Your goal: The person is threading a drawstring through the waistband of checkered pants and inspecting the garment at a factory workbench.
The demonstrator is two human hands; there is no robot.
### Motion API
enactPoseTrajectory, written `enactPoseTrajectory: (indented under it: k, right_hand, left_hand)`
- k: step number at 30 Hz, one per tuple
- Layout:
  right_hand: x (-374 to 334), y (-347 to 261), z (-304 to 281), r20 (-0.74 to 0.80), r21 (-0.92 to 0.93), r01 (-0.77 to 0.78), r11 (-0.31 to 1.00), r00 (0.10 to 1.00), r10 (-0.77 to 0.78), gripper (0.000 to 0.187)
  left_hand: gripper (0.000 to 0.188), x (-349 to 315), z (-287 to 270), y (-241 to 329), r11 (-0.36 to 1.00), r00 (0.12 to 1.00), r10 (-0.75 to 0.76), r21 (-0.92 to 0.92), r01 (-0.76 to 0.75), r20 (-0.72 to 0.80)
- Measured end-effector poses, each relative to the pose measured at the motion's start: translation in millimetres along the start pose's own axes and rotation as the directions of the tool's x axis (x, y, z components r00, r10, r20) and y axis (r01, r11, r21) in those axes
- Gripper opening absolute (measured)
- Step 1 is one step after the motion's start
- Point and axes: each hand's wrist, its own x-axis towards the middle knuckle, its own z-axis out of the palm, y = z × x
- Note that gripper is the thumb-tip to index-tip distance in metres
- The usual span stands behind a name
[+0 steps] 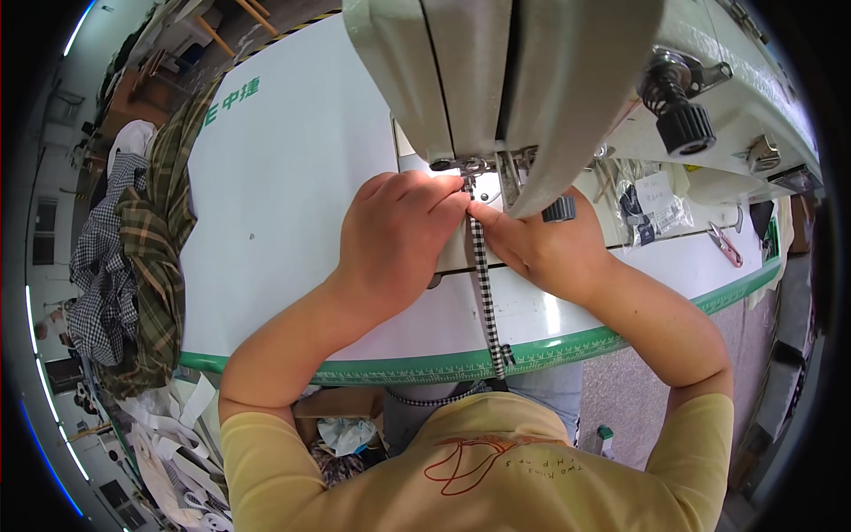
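Observation:
A narrow black-and-white checked fabric strip (485,293) runs from the sewing machine's presser foot (472,167) down over the table's front edge to my lap. My left hand (399,232) pinches the strip just below the foot. My right hand (532,239) holds the same strip from the other side, fingertips touching the left hand's. The cream-coloured sewing machine head (496,71) hangs over both hands and hides the needle.
The white table (284,204) has a green ruler-marked front edge. Checked and plaid fabric pieces (146,257) drape over its left side. A small clear plastic bag (651,208) and red thread snips (725,244) lie at right. Scraps and bags (346,434) sit on the floor below.

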Motion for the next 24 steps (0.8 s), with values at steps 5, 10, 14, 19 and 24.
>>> enactPoseTrajectory:
  k: [5, 10, 14, 19, 24]
  right_hand:
    - [1, 0, 4, -0.016, 0.030, -0.019, 0.999, 1.000, 0.019, 0.016]
    - [0, -1, 3, -0.005, 0.010, -0.029, 1.000, 1.000, 0.029, 0.019]
    - [0, -1, 2, -0.017, 0.023, -0.016, 1.000, 1.000, 0.017, 0.019]
    - [-1, 0, 1, 0.004, -0.006, 0.006, 1.000, 1.000, -0.006, 0.018]
    - [-5, 12, -6, -0.131, -0.146, -0.090, 0.985, 0.989, 0.071, 0.008]
  left_hand:
    - [0.018, 2, -3, 1, 0.998, 0.999, -0.033, 0.053, 0.031, 0.039]
    - [0.017, 1, -2, -2, 0.998, 0.997, -0.060, 0.014, 0.060, 0.038]
    - [0.018, 2, -1, -2, 0.998, 0.998, -0.061, 0.013, 0.061, 0.020]
    - [0.017, 4, 0, -3, 0.998, 0.999, -0.054, 0.019, 0.054, 0.005]
    - [0.013, 5, 1, -4, 0.996, 0.994, -0.090, 0.008, 0.090, 0.056]
